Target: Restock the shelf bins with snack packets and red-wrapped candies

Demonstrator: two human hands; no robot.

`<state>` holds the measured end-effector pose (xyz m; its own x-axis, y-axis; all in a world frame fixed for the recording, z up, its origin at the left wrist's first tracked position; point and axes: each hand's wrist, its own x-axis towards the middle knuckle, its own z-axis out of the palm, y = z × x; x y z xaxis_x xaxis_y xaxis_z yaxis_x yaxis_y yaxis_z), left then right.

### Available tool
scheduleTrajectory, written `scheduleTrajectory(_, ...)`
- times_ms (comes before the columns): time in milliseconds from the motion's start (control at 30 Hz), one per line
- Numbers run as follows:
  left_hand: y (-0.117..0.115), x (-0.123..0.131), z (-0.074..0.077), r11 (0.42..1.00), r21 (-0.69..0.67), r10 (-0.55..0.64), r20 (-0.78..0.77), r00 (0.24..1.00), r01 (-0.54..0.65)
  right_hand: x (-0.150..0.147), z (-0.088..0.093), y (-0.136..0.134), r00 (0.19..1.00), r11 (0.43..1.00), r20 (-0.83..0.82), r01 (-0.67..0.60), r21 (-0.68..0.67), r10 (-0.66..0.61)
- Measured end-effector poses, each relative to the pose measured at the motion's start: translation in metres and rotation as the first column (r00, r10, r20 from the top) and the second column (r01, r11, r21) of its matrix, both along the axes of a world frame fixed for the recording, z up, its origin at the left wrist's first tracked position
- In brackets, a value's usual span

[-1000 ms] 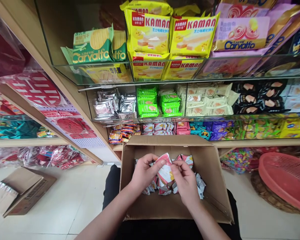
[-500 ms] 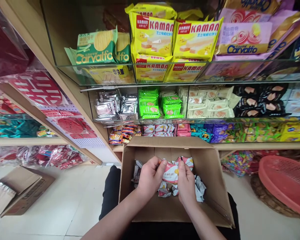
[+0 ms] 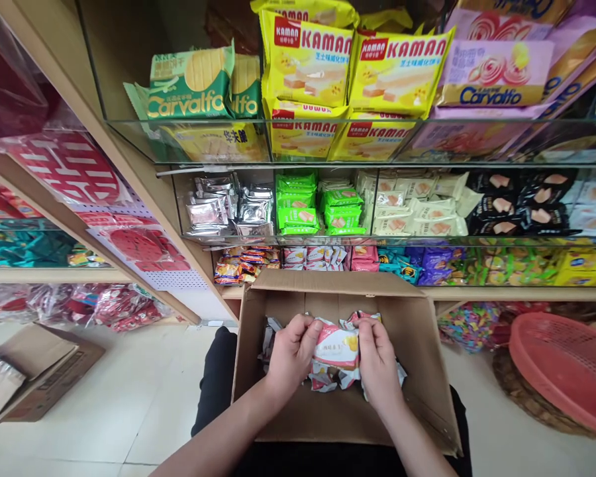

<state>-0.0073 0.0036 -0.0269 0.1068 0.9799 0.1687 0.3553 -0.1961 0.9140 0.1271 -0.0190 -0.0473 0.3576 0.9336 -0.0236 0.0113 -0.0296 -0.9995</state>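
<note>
An open cardboard box (image 3: 422, 391) rests on my lap and holds several small pink-and-white snack packets. My left hand (image 3: 291, 354) and my right hand (image 3: 377, 358) are both inside the box, fingers curled round a stack of these snack packets (image 3: 338, 344) held between them. More loose packets lie under and around my hands.
Glass shelves ahead carry yellow KAMAN bags (image 3: 308, 56), green Carvalfo bags (image 3: 189, 83), silver and green packets and small sweets. A red plastic basket (image 3: 566, 364) sits on the floor at right. Another cardboard box (image 3: 34, 377) lies on the tiled floor at left.
My hands turned a single packet, then lowered and closed on a stack of packets from both sides. The view shifted slightly.
</note>
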Motion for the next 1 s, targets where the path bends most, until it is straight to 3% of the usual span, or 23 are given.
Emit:
scheduleTrajectory(133,0.002,-0.011,0.009,0.984,0.139,-0.096,-0.107,0.99,0.111,0.011,0.013,-0.007,0.925,0.926,0.079,-0.376,0.025,0.373)
scheduleTrajectory(200,0.008,-0.017,0.019,0.97,0.185,-0.124,-0.181,0.976,0.158,0.016,0.022,-0.004,0.883,0.892,0.136,-0.452,-0.014,0.449)
scheduleTrajectory(267,0.021,-0.025,0.031,0.952,0.241,-0.107,-0.315,0.943,0.188,0.025,0.031,0.009,0.873,0.909,0.271,-0.417,-0.014,0.405)
scheduleTrajectory(333,0.043,-0.035,0.04,0.925,0.319,-0.019,-0.501,0.865,0.205,0.036,0.04,0.03,0.848,0.95,0.467,-0.307,0.05,0.249)
scheduleTrajectory(400,0.069,-0.046,0.044,0.909,0.359,0.092,-0.667,0.739,0.211,0.048,0.047,0.058,0.747,0.964,0.657,-0.239,0.121,0.103)
scheduleTrajectory(467,0.093,-0.054,0.043,0.931,0.288,0.095,-0.784,0.613,0.225,0.056,0.049,0.089,0.584,0.957,0.805,-0.279,0.08,0.103)
scheduleTrajectory(567,0.113,-0.06,0.034,0.983,0.112,0.024,-0.86,0.509,0.143,0.055,0.04,0.133,0.356,0.93,0.893,-0.332,-0.155,0.276)
scheduleTrajectory(633,0.116,-0.06,0.029,0.993,0.073,0.02,-0.871,0.491,0.09,0.047,0.029,0.159,0.272,0.903,0.882,-0.308,-0.3,0.386)
scheduleTrajectory(800,0.11,-0.059,0.027,0.992,0.107,0.063,-0.865,0.497,0.061,0.02,0.0,0.208,0.201,0.868,0.863,-0.295,-0.398,0.464)
scheduleTrajectory(1000,0.11,-0.06,0.027,0.99,0.131,0.09,-0.857,0.507,0.045,0.011,-0.023,0.237,0.184,0.868,0.869,-0.302,-0.395,0.46)
